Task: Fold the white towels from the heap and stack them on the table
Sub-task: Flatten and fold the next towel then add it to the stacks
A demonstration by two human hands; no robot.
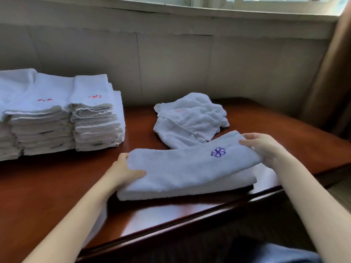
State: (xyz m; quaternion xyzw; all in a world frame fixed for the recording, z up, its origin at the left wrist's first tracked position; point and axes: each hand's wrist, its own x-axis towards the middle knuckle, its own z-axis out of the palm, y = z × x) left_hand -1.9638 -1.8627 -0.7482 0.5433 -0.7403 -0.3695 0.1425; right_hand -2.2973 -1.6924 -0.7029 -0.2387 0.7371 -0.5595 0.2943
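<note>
Towel [182,168], folded into a long band with a purple emblem [218,152] near its right end, lies on the table [47,186] close to the near edge, its upper layer lifted a little off the layer beneath. The left hand [123,170] reaches in from the lower left, forearm stretched across the wood, and grips the band's left end: thumb on top, fingers curled under the upper fold. The right hand [264,147] comes in from the lower right with the wrist bent inward; its fingers lie over the right end and curl round the edge, holding it slightly raised.

Just behind the band, touching its far edge, sits the heap [191,118] of rumpled white towels, a faint red mark on top. Well apart to the left, against the wall [171,63], stand the stacks [62,118] of folded towels, side by side, each top one bearing a red emblem. A brown curtain [330,82] hangs at the right, below the window [266,0].
</note>
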